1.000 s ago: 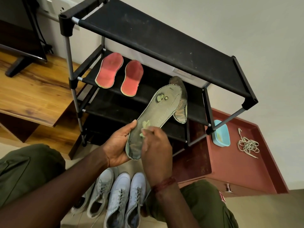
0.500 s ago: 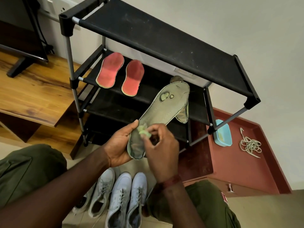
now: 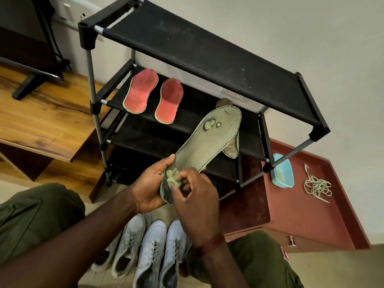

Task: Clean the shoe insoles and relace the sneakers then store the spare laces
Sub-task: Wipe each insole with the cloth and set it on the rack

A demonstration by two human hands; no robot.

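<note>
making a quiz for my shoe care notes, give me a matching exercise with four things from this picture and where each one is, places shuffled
Things:
1. red insoles
2. nearer green insole
3. laces
4. sneakers

Places:
A. on the floor
B. on the red cabinet
C. in the left hand
D. on a rack shelf

Pairs: 1-D, 2-C, 3-B, 4-A

Against a plain off-white wall (image 3: 291,28), a black tiered rack (image 3: 207,55) on grey metal poles (image 3: 91,80). At left, a low wooden stand (image 3: 41,121) bearing a dark television (image 3: 25,38), cables (image 3: 53,36) hanging beside a white switch plate (image 3: 67,12). At right, a red-brown cabinet (image 3: 301,204) on pale floor (image 3: 353,267).
</note>
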